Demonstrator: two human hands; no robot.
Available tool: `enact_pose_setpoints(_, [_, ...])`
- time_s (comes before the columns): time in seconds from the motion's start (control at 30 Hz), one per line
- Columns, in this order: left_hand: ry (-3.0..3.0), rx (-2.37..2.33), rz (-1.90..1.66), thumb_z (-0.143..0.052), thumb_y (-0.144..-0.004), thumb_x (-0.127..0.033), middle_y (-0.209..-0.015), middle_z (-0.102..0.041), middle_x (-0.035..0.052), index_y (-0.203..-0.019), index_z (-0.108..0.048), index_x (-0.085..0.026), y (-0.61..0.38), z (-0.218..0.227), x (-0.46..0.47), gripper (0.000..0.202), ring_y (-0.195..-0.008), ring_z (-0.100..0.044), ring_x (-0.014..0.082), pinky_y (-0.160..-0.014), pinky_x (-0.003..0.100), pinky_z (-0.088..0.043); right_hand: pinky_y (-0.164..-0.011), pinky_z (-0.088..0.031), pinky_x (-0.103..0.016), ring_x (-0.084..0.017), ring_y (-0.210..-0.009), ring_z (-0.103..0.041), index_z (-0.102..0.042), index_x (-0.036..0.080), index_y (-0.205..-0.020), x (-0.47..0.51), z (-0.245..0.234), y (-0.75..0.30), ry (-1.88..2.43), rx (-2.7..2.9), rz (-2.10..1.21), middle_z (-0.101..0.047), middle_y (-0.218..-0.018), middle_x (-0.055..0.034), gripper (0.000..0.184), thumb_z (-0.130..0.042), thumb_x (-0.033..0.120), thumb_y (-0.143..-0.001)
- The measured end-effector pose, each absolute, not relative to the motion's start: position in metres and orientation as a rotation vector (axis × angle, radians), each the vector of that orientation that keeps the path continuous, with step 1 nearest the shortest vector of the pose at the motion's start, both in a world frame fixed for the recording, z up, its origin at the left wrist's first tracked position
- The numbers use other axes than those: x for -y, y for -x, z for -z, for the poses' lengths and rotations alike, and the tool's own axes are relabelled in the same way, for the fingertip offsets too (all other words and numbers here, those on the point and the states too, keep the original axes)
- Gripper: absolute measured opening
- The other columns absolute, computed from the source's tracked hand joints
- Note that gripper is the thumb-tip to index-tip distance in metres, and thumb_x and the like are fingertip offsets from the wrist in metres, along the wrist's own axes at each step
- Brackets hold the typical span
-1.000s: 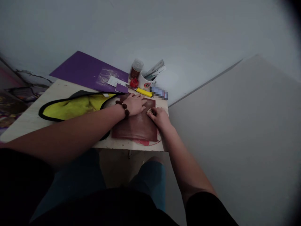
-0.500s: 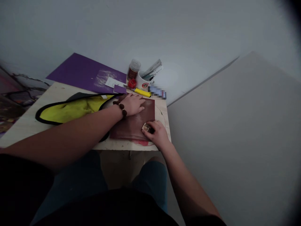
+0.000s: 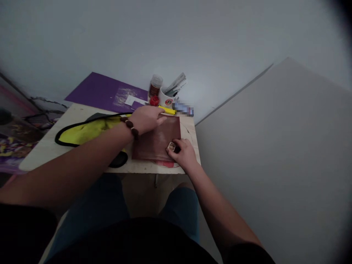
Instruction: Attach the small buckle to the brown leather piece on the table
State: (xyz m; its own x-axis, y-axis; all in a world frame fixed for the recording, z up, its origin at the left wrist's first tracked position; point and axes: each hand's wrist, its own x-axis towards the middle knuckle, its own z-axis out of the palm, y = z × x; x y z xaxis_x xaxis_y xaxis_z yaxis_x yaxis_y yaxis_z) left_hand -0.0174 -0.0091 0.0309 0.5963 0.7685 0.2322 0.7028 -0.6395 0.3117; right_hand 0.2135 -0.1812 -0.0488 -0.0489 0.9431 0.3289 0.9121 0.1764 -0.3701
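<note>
A reddish-brown sheet (image 3: 155,146), which looks like sandpaper with pale scuffs, lies on the wooden table. My right hand (image 3: 184,153) pinches a small square block (image 3: 171,146) with a pale rim at the sheet's right side. Over the sheet's upper left corner is my left hand (image 3: 145,119), a dark bead bracelet at its wrist. Its thumb sticks out over the sheet and the other fingers reach towards a yellow utility knife (image 3: 167,110); whether they touch it I cannot tell. Under my left forearm lies a yellow cloth piece (image 3: 79,135) with black edging.
At the back stand a white mug (image 3: 166,98) holding rulers and pens, a lidded jar (image 3: 156,84) and a small red container (image 3: 154,100). A purple sheet (image 3: 93,90) lies at the back left. A grey panel (image 3: 261,146) rises along the table's right side.
My left hand has shifted left and its fingers no longer lie spread flat on the sheet. My right hand still holds the block in nearly the same place.
</note>
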Motion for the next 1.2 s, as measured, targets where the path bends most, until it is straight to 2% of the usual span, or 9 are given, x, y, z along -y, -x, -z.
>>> enact_pose_setpoints(0.13, [-2.657, -1.418, -0.272, -0.051, -0.114, -0.058, -0.131, -0.086, 0.0154, -0.147, -0.076, -0.025, 0.060, -0.036, 0.029, 0.053, -0.120, -0.081, 0.0387, -0.098, 0.047, -0.060, -0.106, -0.060, -0.048, -0.033, -0.114, -0.072, -0.085, 0.021, -0.123, 0.183, 0.045, -0.216, 1.726, 1.929, -0.093, -0.083, -0.116, -0.0130, 0.030, -0.081, 0.039, -0.099])
enact_pose_setpoints(0.2, [-2.651, -1.421, -0.116, -0.051, -0.113, -0.063, -0.124, -0.086, 0.0149, -0.143, -0.076, -0.026, 0.074, -0.032, 0.037, 0.054, -0.113, -0.082, 0.0388, -0.094, 0.046, -0.059, -0.113, -0.058, -0.050, -0.034, -0.123, -0.072, -0.084, 0.022, -0.128, 0.186, 0.042, -0.220, 1.727, 1.885, -0.088, -0.084, -0.128, -0.0132, 0.034, -0.082, 0.040, -0.099])
enact_pose_setpoints(0.27, [-2.650, -1.405, -0.022, -0.051, -0.112, -0.064, -0.126, -0.086, 0.0148, -0.138, -0.076, -0.026, 0.080, -0.029, 0.044, 0.052, -0.113, -0.082, 0.0385, -0.092, 0.045, -0.058, -0.117, -0.058, -0.052, -0.036, -0.129, -0.072, -0.082, 0.022, -0.136, 0.191, 0.039, -0.226, 1.782, 1.814, -0.094, -0.083, -0.138, -0.0139, 0.043, -0.082, 0.046, -0.101])
enact_pose_setpoints(0.47, [-2.620, -1.439, -0.023, -0.050, -0.112, -0.064, -0.140, -0.082, 0.0159, -0.148, -0.069, -0.025, 0.077, -0.029, 0.053, 0.056, -0.122, -0.079, 0.0394, -0.095, 0.046, -0.057, -0.122, -0.058, -0.055, -0.038, -0.136, -0.073, -0.080, 0.018, -0.146, 0.211, 0.042, -0.241, 1.927, 1.709, -0.135, -0.082, -0.142, -0.0196, 0.055, -0.075, 0.058, -0.108])
enact_pose_setpoints(0.7, [-2.673, -1.324, -0.078, -0.051, -0.110, -0.064, -0.139, -0.081, 0.0181, -0.134, -0.076, -0.023, 0.057, -0.016, 0.044, 0.054, -0.127, -0.075, 0.0397, -0.099, 0.046, -0.056, -0.125, -0.058, -0.058, -0.038, -0.144, -0.074, -0.069, 0.021, -0.163, 0.215, 0.051, -0.244, 1.875, 1.573, -0.241, -0.076, -0.158, -0.0186, 0.068, -0.069, 0.062, -0.109])
enact_pose_setpoints(0.8, [-2.671, -1.256, -0.020, -0.053, -0.109, -0.064, -0.139, -0.082, 0.0177, -0.139, -0.076, -0.021, 0.041, -0.013, 0.025, 0.057, -0.129, -0.075, 0.0379, -0.104, 0.045, -0.056, -0.123, -0.059, -0.058, -0.038, -0.142, -0.075, -0.067, 0.024, -0.164, 0.216, 0.050, -0.242, 1.852, 1.583, -0.253, -0.078, -0.156, -0.0163, 0.067, -0.071, 0.061, -0.108])
enact_pose_setpoints(0.9, [-2.682, -1.276, 0.028, -0.056, -0.106, -0.066, -0.142, -0.082, 0.0191, -0.140, -0.077, -0.019, 0.025, -0.017, 0.003, 0.061, -0.130, -0.076, 0.0381, -0.104, 0.043, -0.056, -0.121, -0.060, -0.055, -0.036, -0.137, -0.077, -0.073, 0.025, -0.158, 0.218, 0.048, -0.240, 1.857, 1.594, -0.230, -0.081, -0.150, -0.0147, 0.061, -0.072, 0.060, -0.108])
enact_pose_setpoints(1.03, [-2.657, -1.327, 0.161, -0.063, -0.106, -0.066, -0.144, -0.081, 0.0203, -0.141, -0.078, -0.017, 0.015, -0.026, -0.011, 0.062, -0.130, -0.076, 0.0387, -0.102, 0.041, -0.056, -0.109, -0.063, -0.049, -0.034, -0.121, -0.081, -0.086, 0.024, -0.133, 0.221, 0.048, -0.240, 1.855, 1.598, -0.187, -0.088, -0.130, -0.0142, 0.047, -0.068, 0.060, -0.109])
enact_pose_setpoints(1.2, [-2.658, -1.324, 0.098, -0.063, -0.109, -0.065, -0.138, -0.082, 0.0206, -0.138, -0.078, -0.012, 0.025, -0.027, -0.002, 0.061, -0.120, -0.076, 0.0339, -0.103, 0.042, -0.056, -0.105, -0.063, -0.045, -0.030, -0.113, -0.083, -0.090, 0.028, -0.119, 0.224, 0.045, -0.242, 1.742, 1.689, -0.204, -0.090, -0.120, -0.0095, 0.038, -0.062, 0.054, -0.113])
